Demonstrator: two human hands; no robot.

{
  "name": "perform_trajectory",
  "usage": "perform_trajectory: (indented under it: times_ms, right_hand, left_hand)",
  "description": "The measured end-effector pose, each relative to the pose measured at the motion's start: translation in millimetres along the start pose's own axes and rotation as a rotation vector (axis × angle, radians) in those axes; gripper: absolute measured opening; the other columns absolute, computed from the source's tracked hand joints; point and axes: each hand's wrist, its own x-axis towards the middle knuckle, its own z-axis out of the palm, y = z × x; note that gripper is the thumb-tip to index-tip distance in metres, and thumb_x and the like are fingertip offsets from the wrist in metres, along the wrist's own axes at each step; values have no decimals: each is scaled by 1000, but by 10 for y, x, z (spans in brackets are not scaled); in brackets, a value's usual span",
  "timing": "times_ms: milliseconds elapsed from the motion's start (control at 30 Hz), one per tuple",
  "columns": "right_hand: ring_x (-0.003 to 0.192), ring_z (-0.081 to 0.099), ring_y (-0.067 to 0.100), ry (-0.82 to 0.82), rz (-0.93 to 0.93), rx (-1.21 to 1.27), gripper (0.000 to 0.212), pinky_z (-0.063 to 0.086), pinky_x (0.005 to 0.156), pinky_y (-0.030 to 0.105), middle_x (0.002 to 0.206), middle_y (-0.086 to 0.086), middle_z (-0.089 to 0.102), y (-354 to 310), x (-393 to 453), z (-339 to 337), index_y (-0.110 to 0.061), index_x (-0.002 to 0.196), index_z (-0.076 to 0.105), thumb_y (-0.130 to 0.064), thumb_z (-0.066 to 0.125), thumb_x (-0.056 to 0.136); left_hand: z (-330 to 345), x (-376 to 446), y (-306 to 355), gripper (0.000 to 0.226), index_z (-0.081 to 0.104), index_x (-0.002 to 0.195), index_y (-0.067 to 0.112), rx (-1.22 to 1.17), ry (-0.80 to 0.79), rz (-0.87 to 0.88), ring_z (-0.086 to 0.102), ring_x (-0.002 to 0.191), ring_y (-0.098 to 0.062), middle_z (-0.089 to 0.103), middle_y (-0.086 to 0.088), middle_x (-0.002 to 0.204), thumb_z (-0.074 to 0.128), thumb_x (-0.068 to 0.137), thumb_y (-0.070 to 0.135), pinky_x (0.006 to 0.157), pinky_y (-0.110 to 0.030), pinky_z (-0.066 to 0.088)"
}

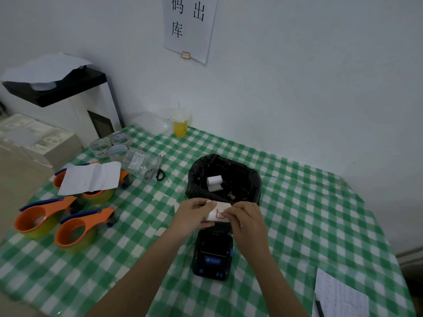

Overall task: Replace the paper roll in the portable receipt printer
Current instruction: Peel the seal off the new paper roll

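Note:
A white paper roll [219,211] with a red-edged sticker is held in the air between both hands, just above the printer's far end. My left hand [194,217] grips its left side. The fingertips of my right hand [246,221] pinch at the sticker on its front. The black portable receipt printer [212,255] lies on the green checked tablecloth below my hands, its blue label facing me. Behind my hands stands a small bin lined with a black bag [247,179], with another white paper roll [214,183] lying inside.
Three orange tape dispensers [75,229] and a white sheet [91,177] lie at the left. Clear tape rolls [109,145] and scissors [158,170] lie behind them. A yellow drink cup [180,124] stands by the wall. A printed sheet with a pen [338,296] lies at the near right.

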Motion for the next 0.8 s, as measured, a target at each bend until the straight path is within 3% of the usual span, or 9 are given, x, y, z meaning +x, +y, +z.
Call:
perform_trajectory:
  times_ms: [333, 500, 800]
  right_hand:
    - [83, 48, 9, 26, -39, 3, 19, 40, 78, 16, 78, 6, 66, -50, -1, -23, -9, 81, 70, -21, 56, 85]
    - [83, 49, 9, 21, -6, 9, 19, 34, 84, 6, 79, 6, 66, -55, -20, -50, -8, 82, 70, -20, 56, 85]
    - [83, 49, 9, 17, 49, 35, 16, 34, 83, 3, 80, 4, 65, -49, -31, -63, -9, 83, 70, -19, 58, 84]
  left_hand:
    - [-27, -7, 37, 21, 65, 101, 6, -43, -10, 2, 68, 77, -18, 67, -10, 92, 63, 86, 20, 57, -19, 59]
    - [-37, -7, 41, 25, 64, 105, 4, -49, 4, -6, 67, 77, -18, 66, -10, 93, 63, 86, 20, 54, -18, 58]
    - [-24, 5, 53, 22, 65, 102, 6, -42, -1, -3, 68, 75, -17, 67, -7, 90, 63, 86, 20, 57, -19, 60]
